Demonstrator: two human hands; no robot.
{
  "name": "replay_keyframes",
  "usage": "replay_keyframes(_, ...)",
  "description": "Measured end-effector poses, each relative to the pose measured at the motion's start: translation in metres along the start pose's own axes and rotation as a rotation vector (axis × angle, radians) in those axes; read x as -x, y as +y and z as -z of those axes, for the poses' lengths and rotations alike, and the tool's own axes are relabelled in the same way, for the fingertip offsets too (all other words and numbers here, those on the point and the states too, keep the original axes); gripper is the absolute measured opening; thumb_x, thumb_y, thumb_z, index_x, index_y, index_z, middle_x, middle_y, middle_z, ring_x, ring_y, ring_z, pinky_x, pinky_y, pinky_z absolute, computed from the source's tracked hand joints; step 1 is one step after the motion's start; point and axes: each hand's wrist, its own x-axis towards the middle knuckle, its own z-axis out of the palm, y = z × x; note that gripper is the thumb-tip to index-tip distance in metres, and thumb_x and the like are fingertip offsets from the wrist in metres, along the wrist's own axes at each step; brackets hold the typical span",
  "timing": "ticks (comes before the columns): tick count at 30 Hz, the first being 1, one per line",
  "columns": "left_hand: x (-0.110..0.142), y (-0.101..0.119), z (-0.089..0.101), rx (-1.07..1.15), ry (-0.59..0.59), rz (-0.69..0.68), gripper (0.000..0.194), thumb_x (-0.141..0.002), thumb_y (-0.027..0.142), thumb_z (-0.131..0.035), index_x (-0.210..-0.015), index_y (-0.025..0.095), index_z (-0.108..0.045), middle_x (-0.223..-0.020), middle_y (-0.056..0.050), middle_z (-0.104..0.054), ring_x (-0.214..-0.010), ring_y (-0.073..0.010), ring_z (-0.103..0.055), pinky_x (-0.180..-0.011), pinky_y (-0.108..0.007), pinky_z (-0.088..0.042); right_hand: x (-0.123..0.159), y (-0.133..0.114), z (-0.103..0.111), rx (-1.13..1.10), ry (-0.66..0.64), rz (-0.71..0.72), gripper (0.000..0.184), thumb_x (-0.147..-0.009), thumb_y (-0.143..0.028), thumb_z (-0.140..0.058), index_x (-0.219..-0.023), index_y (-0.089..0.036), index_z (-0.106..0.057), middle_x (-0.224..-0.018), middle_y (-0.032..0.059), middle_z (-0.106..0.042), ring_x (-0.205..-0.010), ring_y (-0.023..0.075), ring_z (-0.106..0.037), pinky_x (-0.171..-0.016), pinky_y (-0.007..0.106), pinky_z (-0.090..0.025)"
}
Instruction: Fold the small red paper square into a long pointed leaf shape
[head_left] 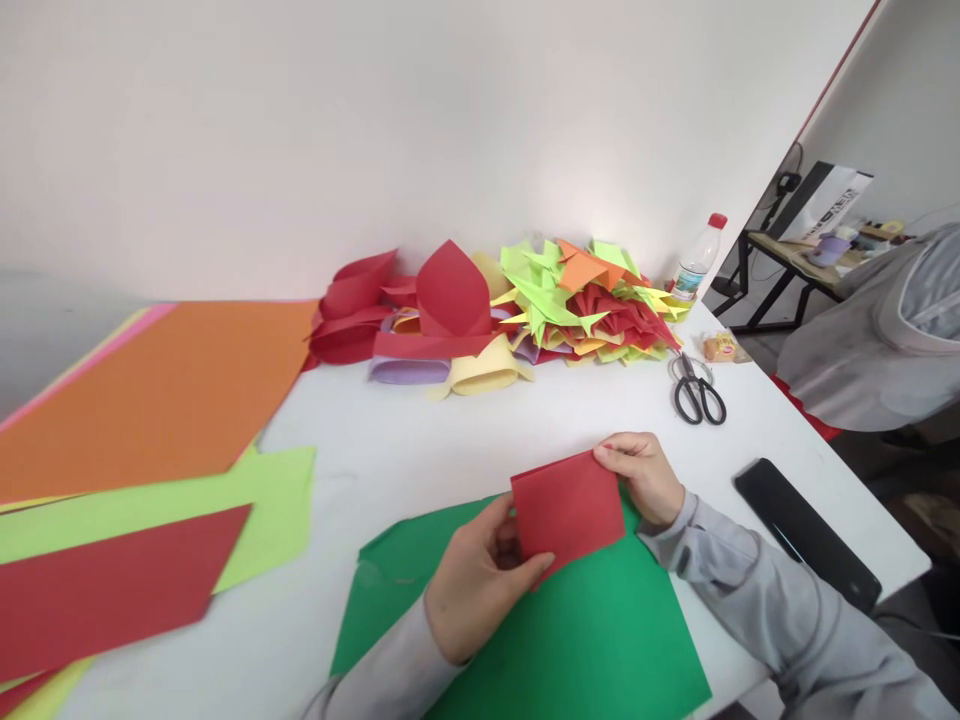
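Clock positions refer to the folded red paper (576, 512). Nearest, a green sheet (592, 640) underlies the work; at 8 o'clock the left hand (474, 582) pinches the paper's lower-left edge, while at 2 o'clock the right hand (646, 478) pinches its upper-right corner. The step appears to be folding or squaring; any further crease would call for matched edges. Farther off lie black-handled scissors (690, 377) (2 o'clock) and folded-paper shapes (550, 300) (12 o'clock).

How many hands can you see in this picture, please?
2: the left hand holds the folded red paper at its lower left, and the right hand pinches its upper right corner. Others may be hidden behind the grey fabric at far right.
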Motion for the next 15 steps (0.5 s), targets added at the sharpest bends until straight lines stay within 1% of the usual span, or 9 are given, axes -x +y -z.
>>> replay_keyframes(2, 0.000, -0.006, -0.001, 0.028, 0.019, -0.032, 0.093, -0.065, 0.031, -0.074, -0.141, 0.012, -0.024, -0.073, -0.004, -0.069, -0.055, -0.0168, -0.059, -0.048, -0.026, -0.048, 0.000, 0.000, -0.001, -0.011, 0.005, 0.002, 0.025, -0.058, -0.038, -0.082, -0.060, -0.016, -0.071, -0.057, -0.0007, -0.066, -0.048, 0.0091, -0.053, -0.051, 0.022, -0.041)
replay_keyframes(3, 0.001, -0.009, -0.001, 0.042, 0.021, -0.062, 0.102, -0.067, 0.031, -0.073, -0.145, 0.016, -0.009, -0.074, -0.003, -0.068, -0.055, -0.0167, -0.059, -0.048, -0.026, -0.048, 0.001, 0.000, -0.001, -0.010, 0.010, 0.007, 0.025, -0.058, -0.038, -0.081, -0.060, -0.016, -0.071, -0.057, -0.0007, -0.066, -0.048, 0.0091, -0.053, -0.051, 0.022, -0.040)
replay_keyframes(4, 0.001, -0.012, -0.001, 0.049, 0.010, -0.105, 0.106, -0.069, 0.031, -0.072, -0.146, 0.019, 0.000, -0.076, -0.002, -0.068, -0.056, -0.0163, -0.059, -0.048, -0.026, -0.049, 0.001, -0.001, -0.002, -0.005, 0.015, 0.012, 0.025, -0.059, -0.039, -0.081, -0.060, -0.016, -0.071, -0.056, -0.0007, -0.066, -0.048, 0.0089, -0.052, -0.050, 0.022, -0.040)
replay_keyframes(5, 0.001, -0.014, -0.001, 0.043, 0.001, -0.147, 0.105, -0.072, 0.031, -0.070, -0.147, 0.022, 0.004, -0.079, -0.003, -0.067, -0.057, -0.0159, -0.059, -0.049, -0.026, -0.049, 0.001, -0.001, -0.002, 0.003, 0.021, 0.016, 0.025, -0.059, -0.039, -0.081, -0.060, -0.016, -0.071, -0.056, -0.0009, -0.065, -0.047, 0.0087, -0.051, -0.049, 0.022, -0.039)
replay_keyframes(7, 0.002, -0.018, 0.000, -0.009, -0.026, -0.218, 0.094, -0.076, 0.030, -0.067, -0.148, 0.024, -0.007, -0.084, -0.004, -0.065, -0.058, -0.0143, -0.058, -0.051, -0.025, -0.050, 0.002, -0.001, -0.003, 0.020, 0.029, 0.013, 0.027, -0.060, -0.040, -0.080, -0.059, -0.015, -0.070, -0.054, -0.0011, -0.064, -0.046, 0.0082, -0.049, -0.048, 0.021, -0.038)
replay_keyframes(9, 0.002, -0.020, 0.001, -0.089, -0.053, -0.261, 0.076, -0.077, 0.027, -0.065, -0.143, 0.026, -0.029, -0.093, -0.006, -0.062, -0.057, -0.0118, -0.056, -0.052, -0.025, -0.052, 0.002, -0.001, -0.002, 0.034, 0.025, -0.002, 0.028, -0.061, -0.041, -0.079, -0.059, -0.015, -0.070, -0.054, -0.0013, -0.064, -0.045, 0.0079, -0.048, -0.047, 0.021, -0.037)
replay_keyframes(11, 0.003, -0.019, 0.002, -0.143, -0.075, -0.287, 0.062, -0.077, 0.024, -0.064, -0.135, 0.030, -0.045, -0.107, -0.007, -0.056, -0.056, -0.0091, -0.055, -0.052, -0.025, -0.053, 0.002, 0.000, -0.002, 0.036, 0.014, -0.017, 0.028, -0.061, -0.042, -0.079, -0.060, -0.015, -0.069, -0.054, -0.0015, -0.064, -0.045, 0.0076, -0.048, -0.046, 0.020, -0.036)
replay_keyframes(13, 0.004, -0.019, 0.001, -0.154, -0.082, -0.303, 0.060, -0.076, 0.022, -0.064, -0.133, 0.033, -0.047, -0.118, -0.008, -0.049, -0.057, -0.0085, -0.057, -0.052, -0.025, -0.053, 0.001, 0.001, -0.001, 0.033, 0.006, -0.026, 0.028, -0.061, -0.041, -0.079, -0.060, -0.015, -0.069, -0.054, -0.0016, -0.064, -0.045, 0.0075, -0.048, -0.047, 0.020, -0.036)
replay_keyframes(15, 0.004, -0.018, 0.001, -0.141, -0.088, -0.300, 0.066, -0.077, 0.022, -0.064, -0.138, 0.033, -0.040, -0.121, -0.009, -0.048, -0.059, -0.0094, -0.058, -0.051, -0.025, -0.053, 0.001, 0.001, 0.000, 0.035, 0.003, -0.026, 0.029, -0.061, -0.042, -0.080, -0.060, -0.015, -0.069, -0.055, -0.0016, -0.063, -0.046, 0.0074, -0.048, -0.048, 0.020, -0.036)
